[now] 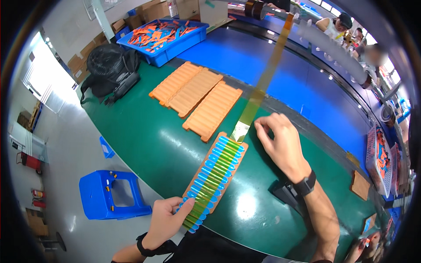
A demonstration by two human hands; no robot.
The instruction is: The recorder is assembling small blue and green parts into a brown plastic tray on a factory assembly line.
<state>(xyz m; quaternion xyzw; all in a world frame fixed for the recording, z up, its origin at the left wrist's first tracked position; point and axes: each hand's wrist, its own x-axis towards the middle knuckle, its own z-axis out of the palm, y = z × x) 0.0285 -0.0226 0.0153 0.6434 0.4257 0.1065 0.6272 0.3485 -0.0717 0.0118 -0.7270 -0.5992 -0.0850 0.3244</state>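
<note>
My left hand (169,218) pinches the near end of a row of blue oval-ended pieces (205,179), thumb on top, its other fingers partly hidden. Greenish-yellow see-through tape (263,81) lies along the middle of these pieces and runs on, up and away to the far side. Beneath the row is an orange-brown holder (240,156), its rim showing along the sides; the near end of the row reaches past it. A silvery shiny patch (240,131) lies on the tape just beyond the holder. Beside it, my right hand (283,142) is curled, thumb and forefinger tips together; anything between them is too small to tell.
Three ridged orange holders (213,109) lie on the green table (160,144). Behind them stands a blue bin (169,51) of orange and dark pieces, beside a black bag (112,70). A black object (285,193) lies under my right wrist. A blue stool (112,195) stands left. Co-workers sit across.
</note>
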